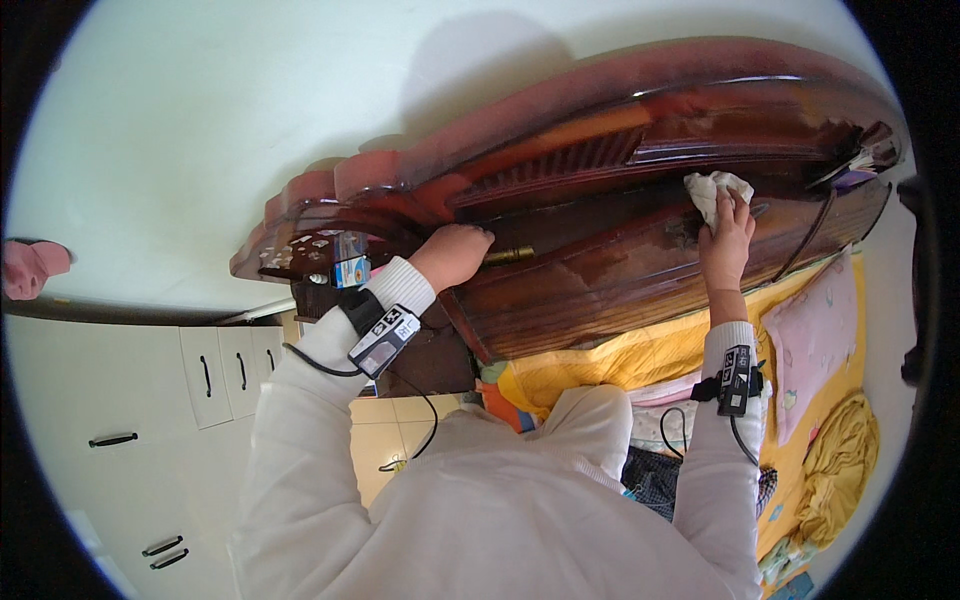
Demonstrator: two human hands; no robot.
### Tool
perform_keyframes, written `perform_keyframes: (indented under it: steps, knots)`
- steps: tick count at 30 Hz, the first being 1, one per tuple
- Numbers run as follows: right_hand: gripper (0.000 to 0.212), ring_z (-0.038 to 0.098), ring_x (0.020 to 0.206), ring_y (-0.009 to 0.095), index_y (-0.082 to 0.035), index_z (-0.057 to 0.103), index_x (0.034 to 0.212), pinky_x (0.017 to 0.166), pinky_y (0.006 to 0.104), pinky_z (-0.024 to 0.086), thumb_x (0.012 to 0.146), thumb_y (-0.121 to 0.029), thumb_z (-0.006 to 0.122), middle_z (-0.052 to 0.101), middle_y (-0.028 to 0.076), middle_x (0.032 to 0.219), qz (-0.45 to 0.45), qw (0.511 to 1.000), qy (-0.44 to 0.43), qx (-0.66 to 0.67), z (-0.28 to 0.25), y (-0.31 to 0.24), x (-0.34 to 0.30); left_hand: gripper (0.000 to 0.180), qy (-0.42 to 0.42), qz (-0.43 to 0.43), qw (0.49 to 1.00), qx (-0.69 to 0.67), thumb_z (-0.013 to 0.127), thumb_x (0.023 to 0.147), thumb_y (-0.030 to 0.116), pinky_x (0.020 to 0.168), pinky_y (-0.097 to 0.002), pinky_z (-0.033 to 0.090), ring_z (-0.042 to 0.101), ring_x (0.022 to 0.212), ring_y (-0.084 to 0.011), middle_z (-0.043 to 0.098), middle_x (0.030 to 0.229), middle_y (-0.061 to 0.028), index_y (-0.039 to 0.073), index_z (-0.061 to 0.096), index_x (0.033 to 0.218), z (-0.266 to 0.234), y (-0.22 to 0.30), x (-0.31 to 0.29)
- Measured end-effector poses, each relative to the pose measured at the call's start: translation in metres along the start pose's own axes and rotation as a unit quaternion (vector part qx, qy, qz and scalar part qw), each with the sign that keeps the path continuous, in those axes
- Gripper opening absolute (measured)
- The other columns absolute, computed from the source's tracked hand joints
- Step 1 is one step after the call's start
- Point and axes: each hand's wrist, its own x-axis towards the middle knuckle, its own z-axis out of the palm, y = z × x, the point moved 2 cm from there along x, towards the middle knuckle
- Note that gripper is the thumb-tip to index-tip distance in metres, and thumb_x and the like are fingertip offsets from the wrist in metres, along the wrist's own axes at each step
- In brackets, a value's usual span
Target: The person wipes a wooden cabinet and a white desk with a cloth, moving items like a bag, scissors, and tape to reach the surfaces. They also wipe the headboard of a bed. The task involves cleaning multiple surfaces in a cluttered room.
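Note:
My right hand presses a crumpled whitish cloth onto the dark, glossy ledge of a reddish-brown wooden headboard. Its fingers bend over the cloth. Farther left, my left hand is closed in a fist at the same ledge. A brass-coloured tube sticks out beside the fist; the curled fingers hide whether they grip it. Each wrist carries a small strapped-on device with a black cable.
Left of my left hand, a nightstand holds a blue-and-white box and a small white bottle. Books lean at the headboard's right end. Below is a bed with yellow bedding and a pink pillow. White cabinets stand at left.

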Motion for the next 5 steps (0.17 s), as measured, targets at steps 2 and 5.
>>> perform_keyframes:
  steps: [2,5]
  knots:
    - [0.063,0.043,0.116,0.037,-0.014,0.049,0.129,0.095,0.0448,0.044,0.069,0.004,0.061,0.043,0.008,0.134,0.002,1.0,-0.003,-0.006,0.0007,0.0017,-0.0003,0.027,0.008,-0.02,1.0,-0.019,0.051,0.082,0.007,0.079,-0.0462,0.05,0.062,0.091,-0.0382,0.064,0.095,-0.0218,0.001,0.06,0.106,-0.0004,0.0009,-0.0021]
    - [0.063,0.042,0.117,0.039,-0.015,0.049,0.129,0.096,0.0452,0.044,0.07,0.001,0.062,0.042,0.01,0.136,0.004,1.0,-0.011,-0.011,0.0023,0.0039,0.0005,0.026,0.005,-0.03,0.999,-0.04,0.052,0.083,0.009,0.079,-0.0468,0.05,0.062,0.092,-0.0377,0.064,0.096,-0.0225,0.005,0.06,0.108,-0.0031,0.0023,-0.0023]
